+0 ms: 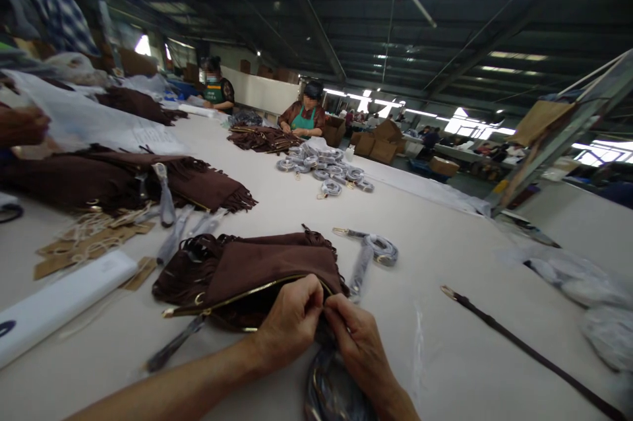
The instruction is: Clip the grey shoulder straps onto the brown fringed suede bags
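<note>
A dark brown fringed bag (277, 259) lies on the table with its gold zipper (254, 290) open. At the right end of that opening, my left hand (291, 319) is closed in a pinch at the bag's edge. My right hand (361, 345) pinches close against it, fingertips nearly touching. From between the hands hangs a coiled strap in clear plastic (329, 388); its upper end, at my right fingers, is mostly covered. Another wrapped strap (380, 249) lies just behind the bag. Under its left end sticks out a small wrapped piece (173, 345).
More brown fringed bags (198, 180) and tan tags with strings (89, 236) are at left, near a white box-like bar (64, 302). A bare brown strap (524, 342) lies right. Wrapped straps (316, 160) are heaped farther back. A person in a green apron (302, 119) works across the table.
</note>
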Demonstrator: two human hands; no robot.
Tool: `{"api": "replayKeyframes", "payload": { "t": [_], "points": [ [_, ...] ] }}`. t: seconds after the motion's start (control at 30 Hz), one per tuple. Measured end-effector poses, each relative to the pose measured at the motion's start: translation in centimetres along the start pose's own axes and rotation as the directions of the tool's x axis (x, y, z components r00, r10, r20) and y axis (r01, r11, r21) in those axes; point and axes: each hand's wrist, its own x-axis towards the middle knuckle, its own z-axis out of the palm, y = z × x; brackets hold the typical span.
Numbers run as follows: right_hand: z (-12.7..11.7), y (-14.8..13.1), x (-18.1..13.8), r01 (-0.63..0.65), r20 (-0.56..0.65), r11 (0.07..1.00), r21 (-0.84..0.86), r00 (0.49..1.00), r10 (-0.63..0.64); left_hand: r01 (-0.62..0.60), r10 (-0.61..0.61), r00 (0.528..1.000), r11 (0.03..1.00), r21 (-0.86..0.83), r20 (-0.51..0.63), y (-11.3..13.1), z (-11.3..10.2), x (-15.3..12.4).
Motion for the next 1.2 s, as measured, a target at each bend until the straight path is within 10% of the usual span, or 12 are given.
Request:
{"api": "replayKeyframes", "payload": {
  "t": [0.33,0.77,1.2],
  "points": [
    [-0.4,-0.1,0.1,-0.022,0.009,0.999,0.033,1.000,0.022,0.072,-0.069,0.995,0.996,-0.049,0.070,0.3,-0.7,0.6],
    [-0.6,0.7,0.2,-0.096,0.030,0.989,0.113,0.995,0.094,-0.171,0.165,0.980,0.984,0.047,0.108,-0.8,-0.8,0.8],
    [-0.4,1.2,0.2,0.015,-0.031,0.999,0.029,0.999,-0.014,-0.015,-0.017,0.977,0.989,0.148,0.212,0.0,-0.8,0.8]
  ]
}}
